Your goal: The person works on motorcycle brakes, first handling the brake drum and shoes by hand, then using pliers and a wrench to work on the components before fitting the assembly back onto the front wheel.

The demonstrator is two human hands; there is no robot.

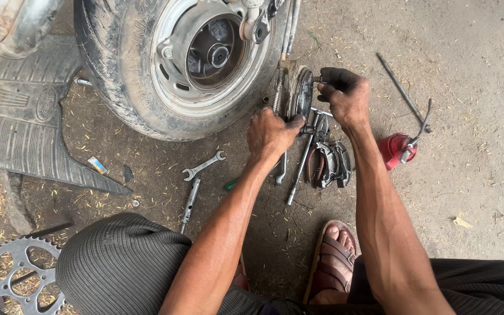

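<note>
My left hand (pixel 270 134) grips the lower edge of a round grey brake plate (pixel 303 93) that stands on edge on the dirt floor beside a motorcycle wheel (pixel 176 64). My right hand (pixel 345 93) pinches a small bolt or pin at the plate's upper right side. The wheel lies close at the left, its open hub facing me. Just below my hands lie a pair of brake shoes (pixel 331 165) and a long metal rod (pixel 300 169).
A double-ended wrench (pixel 203 165) and a socket tool (pixel 189 204) lie on the ground. A red oil can (pixel 399 148) and a thin rod (pixel 402 90) sit at the right. A ribbed rubber mat (pixel 18 116) and a chain sprocket (pixel 16 280) are left. My sandalled foot (pixel 335 259) is below.
</note>
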